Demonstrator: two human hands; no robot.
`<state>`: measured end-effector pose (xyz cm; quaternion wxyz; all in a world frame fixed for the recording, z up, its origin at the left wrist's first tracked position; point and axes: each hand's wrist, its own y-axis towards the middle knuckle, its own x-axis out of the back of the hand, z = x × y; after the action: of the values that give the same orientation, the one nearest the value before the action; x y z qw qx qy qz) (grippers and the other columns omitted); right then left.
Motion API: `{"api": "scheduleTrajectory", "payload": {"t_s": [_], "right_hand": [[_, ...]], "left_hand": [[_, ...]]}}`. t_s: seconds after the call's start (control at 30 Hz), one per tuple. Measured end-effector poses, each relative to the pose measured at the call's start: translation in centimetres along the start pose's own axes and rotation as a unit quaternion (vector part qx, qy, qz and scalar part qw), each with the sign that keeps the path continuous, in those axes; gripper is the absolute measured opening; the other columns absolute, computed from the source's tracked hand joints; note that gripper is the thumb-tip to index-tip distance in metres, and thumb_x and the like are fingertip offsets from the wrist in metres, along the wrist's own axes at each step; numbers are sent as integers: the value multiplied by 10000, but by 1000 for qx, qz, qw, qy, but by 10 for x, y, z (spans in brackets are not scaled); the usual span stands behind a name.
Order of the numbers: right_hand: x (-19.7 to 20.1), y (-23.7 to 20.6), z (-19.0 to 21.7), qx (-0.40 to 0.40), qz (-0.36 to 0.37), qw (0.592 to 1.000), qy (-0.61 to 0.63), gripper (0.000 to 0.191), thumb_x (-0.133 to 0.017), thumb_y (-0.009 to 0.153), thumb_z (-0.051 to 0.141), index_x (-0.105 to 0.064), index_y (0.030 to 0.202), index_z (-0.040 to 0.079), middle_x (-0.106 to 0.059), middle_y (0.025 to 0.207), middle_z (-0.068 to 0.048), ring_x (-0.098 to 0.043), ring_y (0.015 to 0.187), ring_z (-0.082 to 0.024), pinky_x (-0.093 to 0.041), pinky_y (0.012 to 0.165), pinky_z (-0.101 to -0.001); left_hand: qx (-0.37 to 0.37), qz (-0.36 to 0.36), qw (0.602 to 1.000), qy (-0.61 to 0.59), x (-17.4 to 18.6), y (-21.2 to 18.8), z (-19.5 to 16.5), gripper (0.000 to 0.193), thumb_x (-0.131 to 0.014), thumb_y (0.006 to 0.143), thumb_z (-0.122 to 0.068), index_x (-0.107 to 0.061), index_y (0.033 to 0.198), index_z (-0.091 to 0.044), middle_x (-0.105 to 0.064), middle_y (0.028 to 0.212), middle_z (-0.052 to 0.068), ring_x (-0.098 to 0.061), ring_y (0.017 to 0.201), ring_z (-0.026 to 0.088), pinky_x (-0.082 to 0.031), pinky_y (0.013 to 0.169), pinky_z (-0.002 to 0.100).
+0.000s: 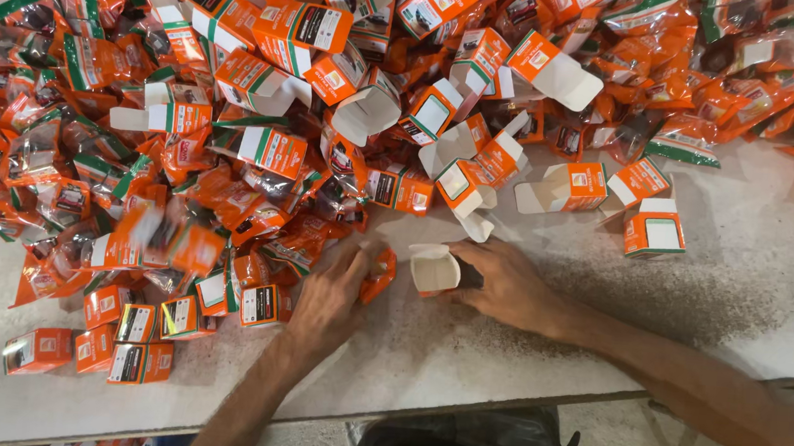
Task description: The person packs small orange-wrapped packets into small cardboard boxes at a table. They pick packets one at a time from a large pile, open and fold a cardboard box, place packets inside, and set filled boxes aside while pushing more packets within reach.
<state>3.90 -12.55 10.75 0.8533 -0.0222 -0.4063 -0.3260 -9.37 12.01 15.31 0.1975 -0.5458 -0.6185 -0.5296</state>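
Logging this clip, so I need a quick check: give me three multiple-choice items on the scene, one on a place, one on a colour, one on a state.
1. Where do the closed cartons stand in rows?
A. near left of the table
B. far right corner
C. on the floor

2. What colour are most of the packets?
A. blue
B. orange
C. black

3. How is the carton at the right hand?
A. sealed with tape
B. crushed flat
C. flap open

Answers:
1. A, the closed cartons sit near the table edge, left of the left hand.
2. B, the packets are orange.
3. C, the carton by the right hand shows its white flap open.
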Motion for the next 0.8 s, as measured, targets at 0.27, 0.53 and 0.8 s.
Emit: {"api": "scheduleTrajectory", "payload": {"t_s": [0.27, 0.53, 0.8], "right_hand": [[-15, 1, -12, 30, -9, 999, 5, 673, -902, 676, 281, -641, 1245, 35, -722, 1073, -185, -676, 1011, -392, -518, 877, -487], [-9, -1, -1, 52, -44, 998, 16, 667, -885, 685, 271, -616, 1238, 11, -703, 1121, -204, -651, 1052, -417, -517, 876, -496], [-14, -1, 0, 68, -55, 996, -12, 599, -852, 754, 297, -615, 1235, 30, -709, 1135, -181, -669, 1016, -395, -515, 857, -498]], "left_hand": [[-172, -229, 955, -83, -41, 0, -22, 497, -839, 761, 32, -496, 1113, -40, -664, 1176, 217, -690, 826, 291, -570, 695, 374], [-128, -48, 991, 18, -42, 10, -19, 530, -789, 814, -104, -638, 1294, 62, -639, 1058, 153, -652, 878, 298, -526, 747, 441], [128, -179, 966, -135, -62, 27, -38, 307, -751, 845, -34, -601, 1111, 4, -497, 1209, 233, -557, 1031, 356, -520, 794, 385]]}}
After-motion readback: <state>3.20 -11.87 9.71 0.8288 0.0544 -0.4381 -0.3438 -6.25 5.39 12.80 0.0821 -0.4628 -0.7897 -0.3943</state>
